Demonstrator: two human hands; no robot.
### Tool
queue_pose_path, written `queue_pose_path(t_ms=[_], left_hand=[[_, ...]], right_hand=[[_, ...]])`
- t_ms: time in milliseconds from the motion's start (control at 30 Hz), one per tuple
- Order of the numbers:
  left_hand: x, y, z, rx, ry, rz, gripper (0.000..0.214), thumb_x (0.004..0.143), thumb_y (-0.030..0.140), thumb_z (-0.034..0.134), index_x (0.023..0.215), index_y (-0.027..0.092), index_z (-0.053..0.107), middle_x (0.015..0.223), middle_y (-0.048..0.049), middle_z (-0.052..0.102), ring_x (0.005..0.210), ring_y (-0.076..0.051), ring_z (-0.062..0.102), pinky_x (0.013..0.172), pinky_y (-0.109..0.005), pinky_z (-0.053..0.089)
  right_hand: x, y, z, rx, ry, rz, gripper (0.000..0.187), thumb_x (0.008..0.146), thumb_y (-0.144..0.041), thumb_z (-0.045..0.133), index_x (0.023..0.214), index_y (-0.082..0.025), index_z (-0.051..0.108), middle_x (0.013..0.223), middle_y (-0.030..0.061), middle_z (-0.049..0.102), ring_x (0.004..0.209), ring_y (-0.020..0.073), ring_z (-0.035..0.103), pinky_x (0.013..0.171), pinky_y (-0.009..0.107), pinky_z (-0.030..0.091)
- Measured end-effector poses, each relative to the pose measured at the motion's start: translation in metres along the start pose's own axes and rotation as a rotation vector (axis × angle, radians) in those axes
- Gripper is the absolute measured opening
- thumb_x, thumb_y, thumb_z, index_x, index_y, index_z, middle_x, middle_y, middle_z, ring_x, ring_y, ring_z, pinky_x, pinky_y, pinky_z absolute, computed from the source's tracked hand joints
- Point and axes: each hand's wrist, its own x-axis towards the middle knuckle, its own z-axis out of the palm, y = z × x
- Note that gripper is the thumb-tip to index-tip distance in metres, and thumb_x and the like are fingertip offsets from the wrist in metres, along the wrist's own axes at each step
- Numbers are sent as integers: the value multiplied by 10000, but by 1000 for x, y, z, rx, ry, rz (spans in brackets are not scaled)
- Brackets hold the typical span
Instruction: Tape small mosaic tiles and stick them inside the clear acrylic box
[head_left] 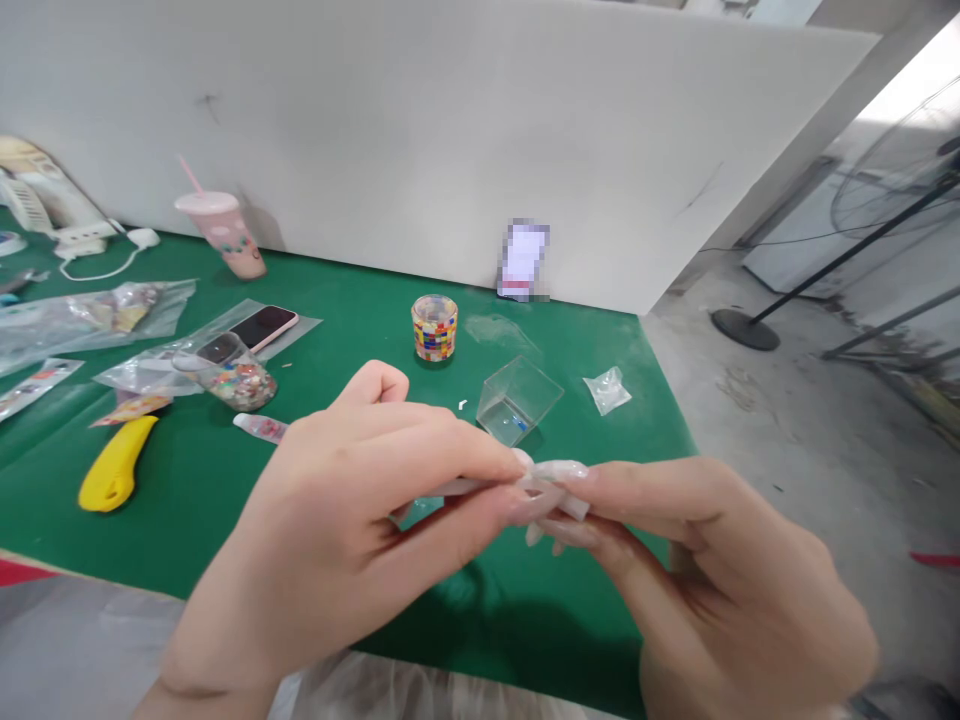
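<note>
My left hand (352, 500) and my right hand (727, 570) meet low in the middle of the view, fingertips pinched together. Between them is a small white piece (574, 505), mostly covered by the fingers, so its kind is unclear. Just beyond the fingertips stands a clear square plastic box (525, 395) with a few tiny blue bits inside. A small clear plastic bag (607, 390) lies right of the box, and a tiny white scrap (462, 405) to its left. Farther back is a round cup covered in multicoloured mosaic (435, 332).
Left on the green table top (360, 310) are a yellow cutter (118, 465), a tilted clear cup of colourful bits (244, 385), a smartphone (264, 328), plastic packets and a pink tumbler (229, 235). Another phone (523, 260) leans on the white panel (375, 130). The table's right edge borders the floor.
</note>
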Motion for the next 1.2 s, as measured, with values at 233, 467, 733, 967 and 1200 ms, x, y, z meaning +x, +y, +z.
queue_pose_path(t_ms=[233,467,733,967,1200], left_hand=[[1,-2,1,-6,5,6,100,975,220,673,891,274,664,702,194,653,568,-43,451,659,-293,385],[2,2,0,-9,-13,-5,126,998,235,643,878,274,650,671,177,655,532,-56,445,649,-314,359],[2,5,2,-8,-73,9,113,980,164,624,912,254,637,665,173,624,564,-53,466,679,-327,328],[2,7,10,-8,-100,9,144,1006,131,555,973,256,618,750,171,654,583,-46,480,751,-322,337],[0,9,7,14,-107,16,160,1023,125,522,1031,261,607,751,148,615,598,-56,482,763,-324,339]], right_hand=[[0,0,-1,16,-18,2,321,863,-14,693,1099,-230,661,963,-61,817,768,115,791,700,136,646],[-3,-3,-3,48,-25,64,222,913,-224,758,1105,-265,654,916,-70,810,659,108,767,618,143,634],[-1,-5,10,197,139,197,125,934,-195,726,1014,-274,672,823,-48,802,638,126,765,561,167,632],[1,-4,9,288,169,304,354,926,-81,676,1190,-314,636,707,-79,750,610,116,727,600,194,621],[4,-2,11,288,203,324,269,932,-152,695,1152,-304,663,673,-71,720,542,119,675,513,220,563]])
